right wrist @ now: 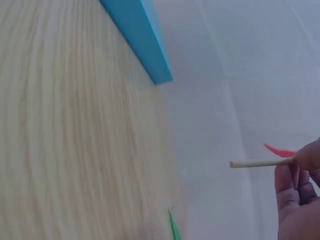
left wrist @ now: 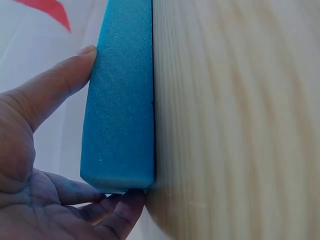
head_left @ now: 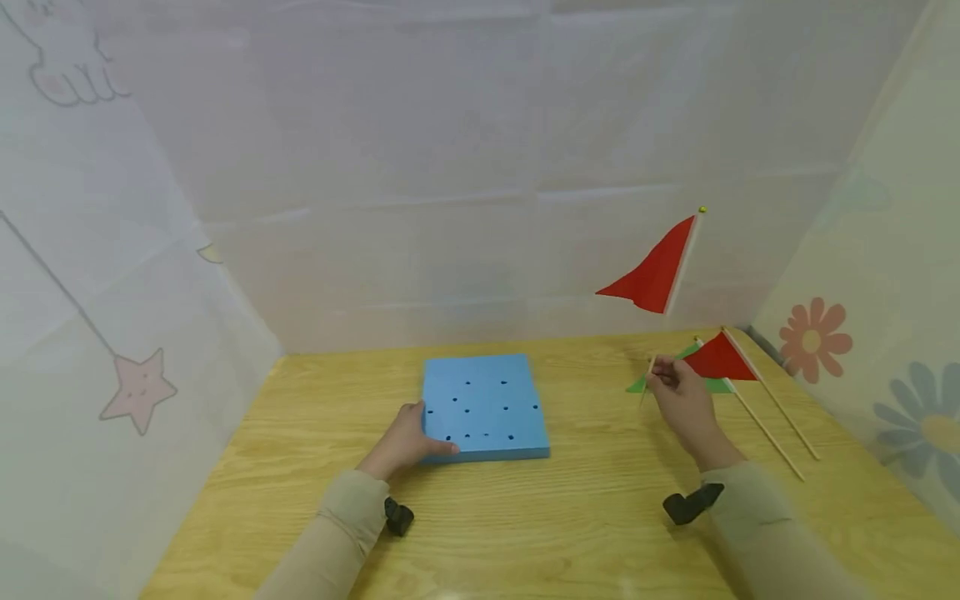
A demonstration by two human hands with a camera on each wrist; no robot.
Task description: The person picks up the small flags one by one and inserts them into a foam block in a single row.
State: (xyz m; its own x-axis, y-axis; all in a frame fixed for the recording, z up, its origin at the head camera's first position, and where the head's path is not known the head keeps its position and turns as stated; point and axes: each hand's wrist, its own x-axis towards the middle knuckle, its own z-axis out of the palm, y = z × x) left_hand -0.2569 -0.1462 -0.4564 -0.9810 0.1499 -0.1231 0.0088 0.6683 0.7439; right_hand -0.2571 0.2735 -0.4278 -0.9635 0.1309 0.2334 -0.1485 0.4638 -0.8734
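Note:
A blue foam block (head_left: pixel 487 417) with several small holes in its top lies flat on the table. My left hand (head_left: pixel 405 437) holds its near left corner, the thumb along the front edge and the fingers at the left side. In the left wrist view the thumb (left wrist: pixel 65 82) reaches the block's upper edge. My right hand (head_left: pixel 682 396) pinches the thin wooden stick of a red pennant flag (head_left: pixel 660 267) low down, keeping it nearly upright with a slight tilt. The stick's bare lower end (right wrist: pixel 255 163) sticks out past the fingertips in the right wrist view.
Beyond my right hand lie another red flag (head_left: pixel 723 358) and a green flag (head_left: pixel 720 386), their sticks pointing toward the table's near right. Pale cloth walls (head_left: pixel 420 208) stand around the wooden table (head_left: pixel 525 525) at the back and sides.

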